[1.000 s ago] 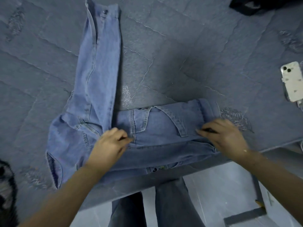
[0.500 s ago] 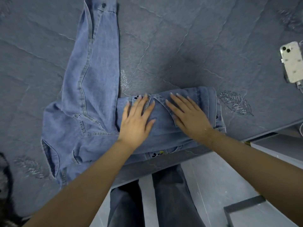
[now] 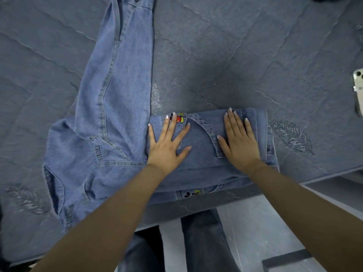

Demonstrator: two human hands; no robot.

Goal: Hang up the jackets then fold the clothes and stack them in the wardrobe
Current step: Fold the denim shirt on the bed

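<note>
A: Head view, left first: where does the denim garment (image 3: 110, 107) lie?

B: On the bedcover (image 3: 245, 61). Its unfolded sleeve runs from the left hand (image 3: 167, 146) toward 11 o'clock, long axis near 12-to-6.

A: So the left hand is nearer it?

B: Yes, just beside it, flat, fingers spread wide on the folded part (image 3: 206, 154).

A: And the right hand (image 3: 239, 142)?

B: At 3 o'clock from the left, flat too, fingers straight, holding nothing. I'd judge the sleeve folds next.

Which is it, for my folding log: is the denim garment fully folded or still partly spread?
Partly folded: denim garment layered under left hand and right hand; one sleeve lies outstretched.
</note>
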